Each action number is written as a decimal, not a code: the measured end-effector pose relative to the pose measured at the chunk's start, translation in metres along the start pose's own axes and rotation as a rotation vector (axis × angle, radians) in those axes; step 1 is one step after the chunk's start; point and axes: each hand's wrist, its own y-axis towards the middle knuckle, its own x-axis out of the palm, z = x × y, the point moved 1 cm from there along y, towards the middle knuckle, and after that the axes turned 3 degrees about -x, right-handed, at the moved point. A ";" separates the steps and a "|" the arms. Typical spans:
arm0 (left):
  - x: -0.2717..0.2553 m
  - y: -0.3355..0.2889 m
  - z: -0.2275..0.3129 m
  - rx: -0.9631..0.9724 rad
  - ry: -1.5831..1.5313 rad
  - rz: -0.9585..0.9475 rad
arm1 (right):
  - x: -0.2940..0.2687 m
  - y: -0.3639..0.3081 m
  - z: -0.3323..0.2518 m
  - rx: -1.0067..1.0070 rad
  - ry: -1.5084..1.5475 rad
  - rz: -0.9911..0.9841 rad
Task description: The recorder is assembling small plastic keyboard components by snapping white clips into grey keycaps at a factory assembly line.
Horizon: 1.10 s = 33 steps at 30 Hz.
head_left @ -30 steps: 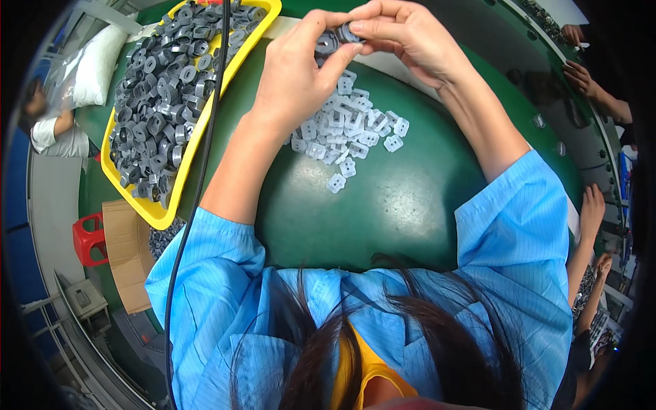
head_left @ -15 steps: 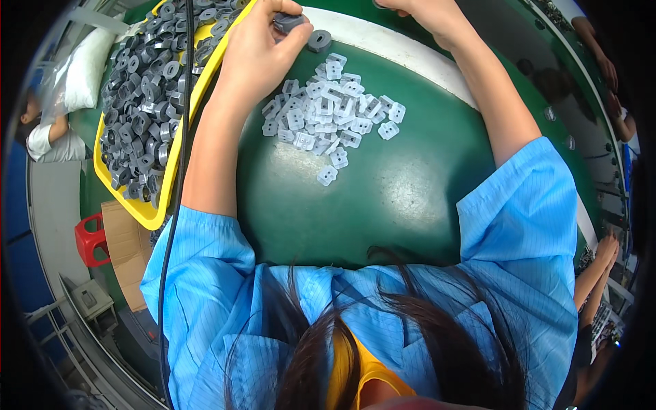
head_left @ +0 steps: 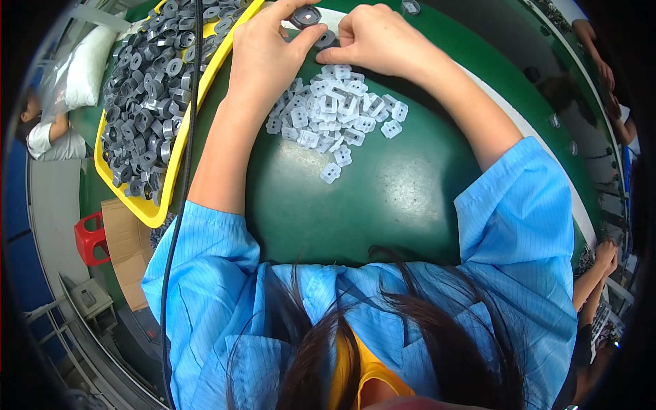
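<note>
My left hand point(head_left: 266, 51) is closed on a dark grey round cap point(head_left: 305, 17), pinched between thumb and fingers at the far edge of the table. Just to the right, my right hand point(head_left: 379, 41) reaches in from the side, thumb stretched out and fingers bent, with a gap between them. Nothing shows in its grasp, though its fingertips are partly hidden. A second grey round cap point(head_left: 326, 39) lies between the two hands. Below them spreads a loose pile of small translucent plastic pieces point(head_left: 328, 109) with holes, its upper edge close to my right thumb.
A yellow tray point(head_left: 154, 217) heaped with grey round caps point(head_left: 140, 102) stands on the left. A black cable point(head_left: 184, 171) runs down past it. Beyond the white strip point(head_left: 471, 75), a small round part point(head_left: 411, 7) lies on the green surface. Other people's hands point(head_left: 605, 256) show at the right.
My right hand has come in from the far right to beside my left hand. My left hand has shifted slightly right, still holding the cap. A round part now shows beyond the white strip.
</note>
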 end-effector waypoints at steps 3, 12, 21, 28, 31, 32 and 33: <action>0.004 -0.004 -0.006 0.057 0.006 0.098 | -0.018 -0.006 -0.004 0.001 0.043 -0.097; 0.005 -0.007 0.005 0.042 0.033 0.141 | -0.026 -0.007 0.006 -0.087 0.338 0.127; 0.012 -0.009 0.014 0.048 -0.102 0.159 | -0.012 -0.004 -0.001 -0.154 0.556 0.213; 0.010 -0.010 0.019 0.044 -0.162 0.144 | -0.012 0.002 0.012 0.094 0.924 0.031; 0.010 -0.012 0.022 0.149 -0.138 0.122 | -0.012 0.002 0.021 0.109 1.026 -0.102; 0.009 -0.013 0.026 0.154 -0.138 0.100 | -0.013 0.002 0.027 0.109 1.048 -0.123; 0.009 -0.013 0.026 0.143 -0.164 0.057 | -0.013 0.002 0.031 0.107 1.070 -0.144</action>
